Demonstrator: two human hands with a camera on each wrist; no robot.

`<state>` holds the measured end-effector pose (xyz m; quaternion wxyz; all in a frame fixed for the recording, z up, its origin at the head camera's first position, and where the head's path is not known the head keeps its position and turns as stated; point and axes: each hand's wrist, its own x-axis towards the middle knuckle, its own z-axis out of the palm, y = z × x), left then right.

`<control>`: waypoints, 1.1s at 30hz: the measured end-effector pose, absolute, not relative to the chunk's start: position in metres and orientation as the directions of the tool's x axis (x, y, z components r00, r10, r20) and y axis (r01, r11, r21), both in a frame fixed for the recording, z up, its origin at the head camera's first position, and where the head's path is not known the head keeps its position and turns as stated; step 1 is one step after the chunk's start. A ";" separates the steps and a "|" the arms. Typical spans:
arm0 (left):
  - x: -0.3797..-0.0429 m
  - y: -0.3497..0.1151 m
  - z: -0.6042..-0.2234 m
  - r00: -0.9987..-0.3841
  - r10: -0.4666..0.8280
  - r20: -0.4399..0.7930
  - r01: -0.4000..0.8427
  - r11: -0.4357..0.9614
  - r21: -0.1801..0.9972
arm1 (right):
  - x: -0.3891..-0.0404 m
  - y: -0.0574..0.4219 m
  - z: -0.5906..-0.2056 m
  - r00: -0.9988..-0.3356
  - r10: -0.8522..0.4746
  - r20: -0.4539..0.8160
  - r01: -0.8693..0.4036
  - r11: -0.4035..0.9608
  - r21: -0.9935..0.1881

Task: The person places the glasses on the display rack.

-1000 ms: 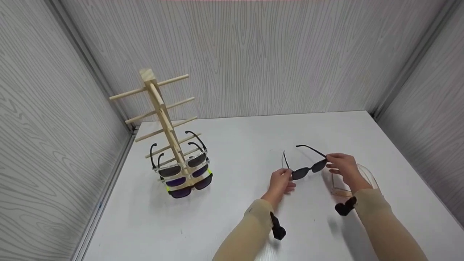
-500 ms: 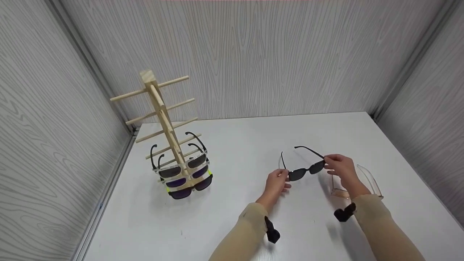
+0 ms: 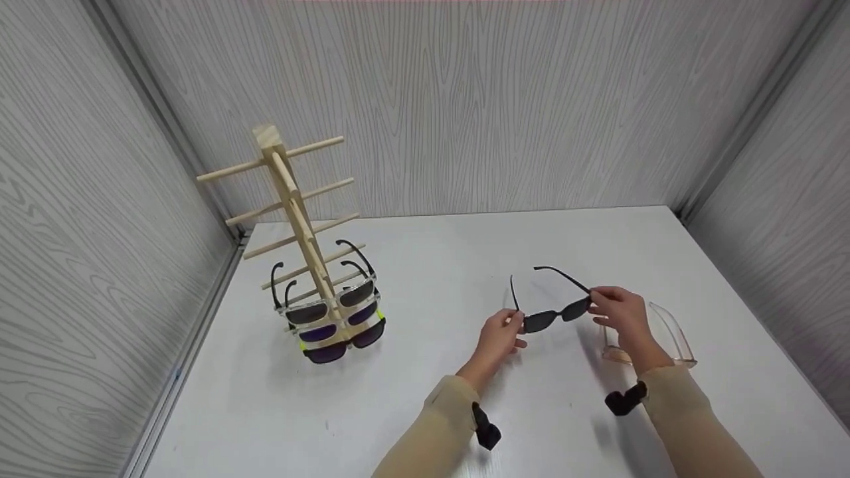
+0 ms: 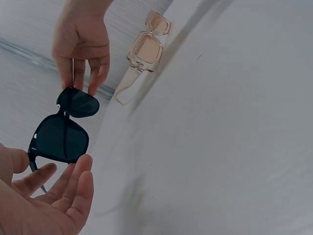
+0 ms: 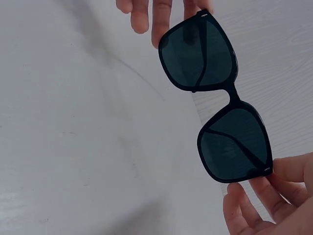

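Note:
Black sunglasses (image 3: pixel 540 322) with dark lenses are held above the white table, arms unfolded and pointing away from the person. My left hand (image 3: pixel 498 338) pinches the frame's left corner by the hinge; in the left wrist view its thumb and fingers (image 4: pixel 73 196) close on that corner. At the other end, my right hand (image 3: pixel 622 315) pinches the right corner, and the right wrist view shows the sunglasses (image 5: pixel 234 142) gripped there between thumb and fingers. Under and behind the right hand, clear glasses (image 3: pixel 679 332) with a pinkish frame lie on the table, partly covered by that hand.
A wooden display rack (image 3: pixel 295 206) with several pairs of pegs stands at the table's left. Three pairs of sunglasses (image 3: pixel 332 312) hang on its lower pegs, while the upper pegs are bare. Grey wood-grain panels (image 3: pixel 465 106) enclose the white table (image 3: pixel 425 265) at the back and sides.
Both hands have shifted slightly to the left with the black sunglasses between them. More of the clear glasses' front edge shows beside the right hand. The grip looks the same.

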<state>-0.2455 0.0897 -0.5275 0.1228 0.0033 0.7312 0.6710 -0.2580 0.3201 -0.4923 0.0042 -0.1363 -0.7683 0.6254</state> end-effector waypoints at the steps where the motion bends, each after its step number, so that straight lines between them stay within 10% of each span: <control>1: -0.244 0.089 -0.527 -0.971 0.170 -0.166 -0.150 0.103 0.983 | -0.257 0.319 -0.493 -0.963 0.215 -0.164 0.203 0.177 -0.963; 33: -0.214 0.051 -0.515 -0.994 0.108 0.015 0.033 0.176 0.984 | -0.232 0.270 -0.509 -0.951 0.300 0.067 -0.044 0.085 -0.995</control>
